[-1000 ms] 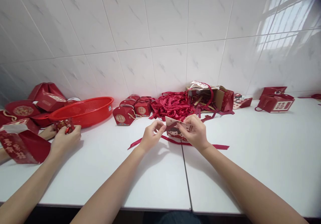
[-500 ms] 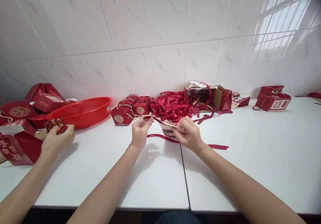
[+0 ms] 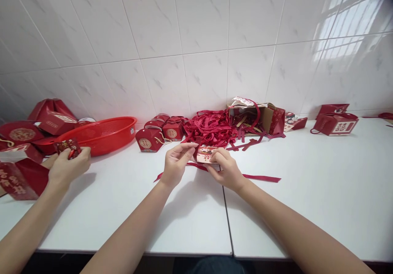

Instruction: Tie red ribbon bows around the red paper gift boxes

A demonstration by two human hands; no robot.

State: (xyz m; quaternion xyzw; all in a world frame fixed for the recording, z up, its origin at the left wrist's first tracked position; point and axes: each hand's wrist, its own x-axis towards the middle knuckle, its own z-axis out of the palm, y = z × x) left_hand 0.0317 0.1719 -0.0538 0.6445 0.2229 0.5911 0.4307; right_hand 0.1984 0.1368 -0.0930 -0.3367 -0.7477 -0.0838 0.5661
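Note:
Between my hands is a small gift box (image 3: 205, 154) of printed card, cream with red figures and a dark red strip at its left end. My left hand (image 3: 176, 165) pinches that dark red part between thumb and fingers; whether it is a flap or a ribbon I cannot tell. At the other end, my right hand (image 3: 225, 169) grips the box, fingers on top and thumb underneath. A long red ribbon (image 3: 260, 178) lies across the tabletop below both hands. Just behind them rises a heap of red ribbons (image 3: 211, 127).
At left, another person's hand (image 3: 72, 165) holds dark red wrapped packets beside a red plastic basket (image 3: 104, 137) and several red boxes. Small red boxes (image 3: 150, 139) stand by the wall. An open carton (image 3: 265, 120) and a red box (image 3: 337, 126) are to the right.
The box has turned so that its printed cream face shows more. My left hand has moved slightly right, closer to my right hand, and the dark red strip now stands upright.

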